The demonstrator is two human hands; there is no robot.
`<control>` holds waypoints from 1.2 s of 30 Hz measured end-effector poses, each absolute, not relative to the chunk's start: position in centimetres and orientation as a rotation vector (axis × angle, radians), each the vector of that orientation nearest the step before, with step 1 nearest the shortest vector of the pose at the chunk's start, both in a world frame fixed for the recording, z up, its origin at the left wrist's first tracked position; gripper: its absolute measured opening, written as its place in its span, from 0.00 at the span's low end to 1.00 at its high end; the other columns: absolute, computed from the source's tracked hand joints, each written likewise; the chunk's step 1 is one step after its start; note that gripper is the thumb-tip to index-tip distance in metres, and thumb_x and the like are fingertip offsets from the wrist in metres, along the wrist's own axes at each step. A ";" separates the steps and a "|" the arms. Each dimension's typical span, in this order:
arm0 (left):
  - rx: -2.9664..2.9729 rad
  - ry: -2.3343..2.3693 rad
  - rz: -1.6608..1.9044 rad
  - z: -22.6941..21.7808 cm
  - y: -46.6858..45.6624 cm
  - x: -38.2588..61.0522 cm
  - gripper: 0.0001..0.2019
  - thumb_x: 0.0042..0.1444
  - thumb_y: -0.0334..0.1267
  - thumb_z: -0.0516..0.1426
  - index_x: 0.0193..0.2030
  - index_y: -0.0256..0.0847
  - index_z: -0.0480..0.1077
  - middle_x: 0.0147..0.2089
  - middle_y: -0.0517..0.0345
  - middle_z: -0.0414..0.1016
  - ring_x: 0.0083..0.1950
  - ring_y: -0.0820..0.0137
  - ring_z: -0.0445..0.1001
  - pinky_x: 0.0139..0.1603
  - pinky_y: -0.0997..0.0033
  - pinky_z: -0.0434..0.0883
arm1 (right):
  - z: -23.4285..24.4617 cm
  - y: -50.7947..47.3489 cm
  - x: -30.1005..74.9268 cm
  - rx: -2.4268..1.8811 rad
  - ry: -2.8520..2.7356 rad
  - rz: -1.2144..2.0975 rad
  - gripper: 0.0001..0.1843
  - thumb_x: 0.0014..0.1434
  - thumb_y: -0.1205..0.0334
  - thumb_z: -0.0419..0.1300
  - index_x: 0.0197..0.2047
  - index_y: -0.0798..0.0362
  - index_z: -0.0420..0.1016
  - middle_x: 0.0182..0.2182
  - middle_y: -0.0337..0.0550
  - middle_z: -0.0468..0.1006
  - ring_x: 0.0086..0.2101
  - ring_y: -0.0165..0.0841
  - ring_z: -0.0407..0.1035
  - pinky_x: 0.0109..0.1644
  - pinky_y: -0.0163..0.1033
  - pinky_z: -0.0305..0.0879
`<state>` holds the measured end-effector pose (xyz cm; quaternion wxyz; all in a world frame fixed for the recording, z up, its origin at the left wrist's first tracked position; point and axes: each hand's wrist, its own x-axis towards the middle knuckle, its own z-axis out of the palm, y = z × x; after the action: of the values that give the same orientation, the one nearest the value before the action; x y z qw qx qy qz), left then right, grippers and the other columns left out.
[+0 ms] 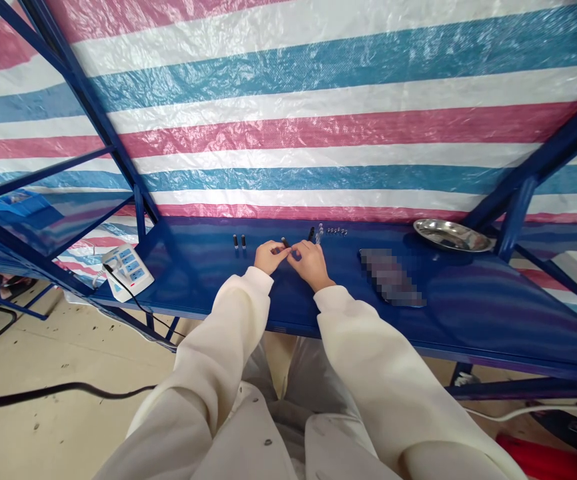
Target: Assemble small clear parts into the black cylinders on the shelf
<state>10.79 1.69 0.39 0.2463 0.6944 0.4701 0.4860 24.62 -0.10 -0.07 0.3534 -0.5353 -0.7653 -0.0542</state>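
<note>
My left hand (269, 256) and my right hand (310, 262) meet over the middle of the blue table, fingertips pinched close together. Between them a small dark tube with a light tip (284, 241) sticks up from the fingers. Its lower end is hidden by my hands. Two similar dark tubes (239, 242) with light tops stand side by side to the left of my left hand. Just beyond my right hand are a few small black pieces (311, 233) and a cluster of clear pieces (319, 231). Several small shiny metal parts (337, 232) lie in rows to their right.
A white power strip (129, 272) with a plugged-in cable sits at the table's left end. To the right lie a blurred-out dark flat object (391, 277) and a shiny metal dish (452, 237). Blue metal posts (515, 217) and a striped plastic sheet (308, 127) stand behind.
</note>
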 end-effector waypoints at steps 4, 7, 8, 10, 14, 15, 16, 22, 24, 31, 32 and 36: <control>1.911 1.440 1.218 0.7 1.7 10.4 0.08 0.48 0.40 0.60 0.26 0.36 0.75 0.28 0.57 0.75 0.28 0.74 0.69 0.33 0.75 0.66 | -0.5 0.1 24.6 -1.304 -1.993 -0.144 0.10 0.58 0.61 0.51 0.34 0.54 0.71 0.28 0.44 0.72 0.34 0.36 0.65 0.37 0.39 0.50; 1.809 1.797 1.104 1.2 1.9 9.2 0.10 0.51 0.41 0.58 0.32 0.38 0.77 0.30 0.55 0.77 0.33 0.70 0.73 0.36 0.73 0.67 | -0.6 0.1 24.6 -1.282 -2.013 -0.096 0.11 0.59 0.60 0.51 0.40 0.55 0.72 0.30 0.45 0.73 0.36 0.36 0.66 0.38 0.38 0.52; 1.766 1.939 1.041 1.4 1.9 8.7 0.10 0.52 0.42 0.57 0.35 0.39 0.77 0.31 0.53 0.77 0.34 0.68 0.74 0.37 0.71 0.67 | -0.6 0.1 24.6 -1.289 -2.012 -0.079 0.12 0.59 0.60 0.51 0.41 0.55 0.72 0.30 0.45 0.73 0.36 0.36 0.67 0.38 0.38 0.52; 1.691 2.168 0.899 1.7 2.1 7.7 0.11 0.53 0.42 0.56 0.38 0.42 0.77 0.34 0.51 0.78 0.38 0.64 0.75 0.39 0.68 0.68 | -0.5 0.0 24.6 -1.309 -2.008 -0.044 0.12 0.59 0.61 0.51 0.40 0.55 0.72 0.30 0.44 0.73 0.36 0.36 0.67 0.38 0.38 0.53; 1.634 2.346 0.704 2.0 2.4 6.7 0.11 0.54 0.42 0.55 0.40 0.44 0.76 0.40 0.47 0.78 0.43 0.61 0.75 0.42 0.66 0.68 | -0.2 -0.2 24.7 -1.326 -2.018 0.017 0.11 0.59 0.61 0.50 0.39 0.55 0.72 0.29 0.44 0.73 0.34 0.34 0.67 0.38 0.38 0.53; 1.632 2.356 0.680 2.0 2.5 6.7 0.11 0.54 0.41 0.55 0.40 0.44 0.76 0.40 0.47 0.77 0.44 0.61 0.75 0.42 0.66 0.68 | -0.1 -0.2 24.7 -1.326 -2.020 0.028 0.12 0.59 0.61 0.50 0.39 0.55 0.72 0.29 0.44 0.73 0.33 0.34 0.66 0.39 0.38 0.53; 1.634 2.361 0.665 2.0 2.5 6.6 0.11 0.55 0.41 0.54 0.39 0.44 0.76 0.40 0.46 0.77 0.44 0.61 0.75 0.43 0.66 0.69 | 0.0 -0.3 24.7 -1.327 -2.020 0.035 0.12 0.59 0.61 0.50 0.38 0.55 0.73 0.29 0.44 0.73 0.33 0.34 0.66 0.39 0.38 0.53; 1.620 2.384 0.659 1.6 2.9 6.7 0.11 0.55 0.42 0.54 0.40 0.43 0.76 0.40 0.46 0.77 0.44 0.60 0.75 0.43 0.65 0.69 | 0.0 -0.4 24.7 -1.322 -1.999 0.041 0.11 0.59 0.61 0.50 0.37 0.54 0.73 0.28 0.43 0.72 0.32 0.33 0.65 0.39 0.38 0.53; 1.613 2.392 0.666 1.5 2.9 6.7 0.11 0.55 0.42 0.54 0.40 0.44 0.76 0.40 0.46 0.78 0.44 0.61 0.75 0.43 0.65 0.69 | 0.0 -0.3 24.8 -1.310 -1.983 0.039 0.11 0.59 0.61 0.50 0.36 0.54 0.73 0.27 0.42 0.71 0.31 0.33 0.65 0.38 0.38 0.53; 1.589 2.397 0.665 1.7 2.9 6.7 0.11 0.55 0.42 0.54 0.40 0.43 0.76 0.42 0.46 0.77 0.45 0.60 0.75 0.44 0.64 0.70 | 0.2 -0.3 25.4 -1.348 -1.852 0.004 0.11 0.58 0.60 0.50 0.34 0.55 0.72 0.25 0.41 0.71 0.29 0.32 0.65 0.37 0.37 0.52; 1.584 2.400 0.662 1.7 2.9 6.8 0.11 0.55 0.42 0.54 0.40 0.43 0.76 0.42 0.46 0.77 0.45 0.60 0.75 0.44 0.64 0.70 | 0.3 -0.3 25.6 -1.382 -1.813 -0.008 0.11 0.58 0.60 0.50 0.33 0.55 0.72 0.25 0.41 0.71 0.30 0.32 0.65 0.36 0.37 0.52; 1.566 2.407 0.650 1.9 2.8 6.8 0.11 0.55 0.42 0.54 0.40 0.43 0.76 0.42 0.46 0.77 0.46 0.60 0.75 0.45 0.65 0.70 | 0.3 -0.2 26.5 -1.540 -1.698 -0.042 0.11 0.57 0.60 0.49 0.32 0.54 0.71 0.26 0.42 0.72 0.32 0.34 0.65 0.37 0.38 0.51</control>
<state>6.84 2.80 1.90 0.0983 0.5294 0.8136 0.2195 26.47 -0.20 0.29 0.4118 -0.6122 -0.6748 -0.0165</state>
